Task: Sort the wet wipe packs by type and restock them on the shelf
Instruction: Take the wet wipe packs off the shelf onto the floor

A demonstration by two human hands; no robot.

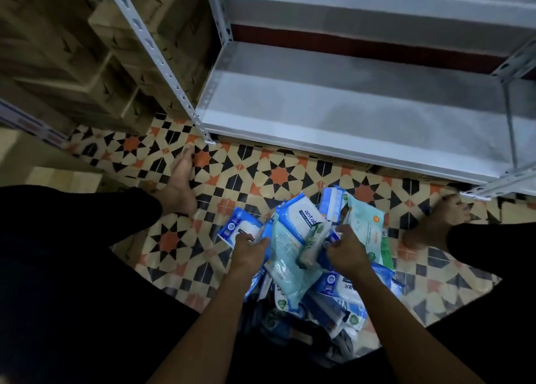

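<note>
Covering patterned floor tiles, wipe packs face a metal shelf.

Storeroom floor and surroundings, seen from above.
Patterned tiled floor in black, cream and orange star motifs fills the centre; stacked cardboard boxes stand at 10 o'clock; one bare foot rests on the tiles at 9 o'clock, the other bare foot at 3 o'clock, both below dark trouser legs.

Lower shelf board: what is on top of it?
Nothing shows on the visible part of the lower shelf board; its right end runs out of view. The wet wipe packs all lie on the tiled floor.
</note>
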